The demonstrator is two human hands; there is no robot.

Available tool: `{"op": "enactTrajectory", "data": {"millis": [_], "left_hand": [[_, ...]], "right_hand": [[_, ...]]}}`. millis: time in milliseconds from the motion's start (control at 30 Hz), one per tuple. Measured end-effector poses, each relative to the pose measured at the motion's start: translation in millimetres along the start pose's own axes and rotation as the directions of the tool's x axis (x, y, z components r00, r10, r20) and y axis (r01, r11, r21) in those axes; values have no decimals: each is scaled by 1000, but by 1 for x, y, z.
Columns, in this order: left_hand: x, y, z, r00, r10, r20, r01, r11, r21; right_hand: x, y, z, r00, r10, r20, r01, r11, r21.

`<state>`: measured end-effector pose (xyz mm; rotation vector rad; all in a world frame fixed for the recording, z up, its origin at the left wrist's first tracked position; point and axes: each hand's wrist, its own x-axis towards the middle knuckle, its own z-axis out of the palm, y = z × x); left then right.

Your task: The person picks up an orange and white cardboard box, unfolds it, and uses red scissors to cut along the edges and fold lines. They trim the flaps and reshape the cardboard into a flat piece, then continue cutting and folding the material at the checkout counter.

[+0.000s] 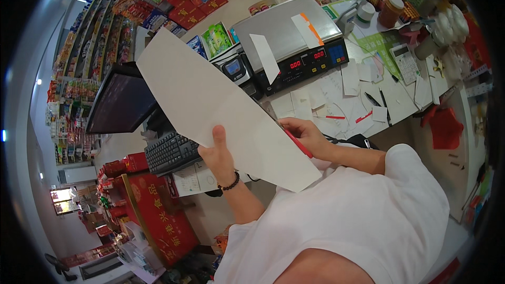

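A large, stiff white sheet of card with angled ends is held up over the counter, tilted. My left hand grips its near left edge, the thumb on top and the fingers hidden beneath. At the opposite edge, my right hand is closed around a slim red-handled tool. A thin dark part of that tool runs along the card's edge; its exact kind cannot be made out. Two cut white card pieces lie just beyond: a plain strip and one with an orange edge, both on the weighing scale.
A monitor and black keyboard stand left of the card. Beside the scale sits a small card terminal. Paper scraps, pens, a calculator and jars crowd the counter's right side.
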<state>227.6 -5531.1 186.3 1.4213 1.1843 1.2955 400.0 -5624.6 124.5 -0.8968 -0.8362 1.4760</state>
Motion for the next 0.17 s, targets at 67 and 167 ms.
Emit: {"op": "enactTrajectory", "data": {"millis": [67,167], "left_hand": [[-1,-2,1,999,-20,-29,20,1000,-17],[-4,0,1,993,-80,-90,77,996,-34]], "right_hand": [[3,3,-3,999,21,-25,-22,1000,-3],[10,12,-10,998,55,-38,-56,998,-26]]}}
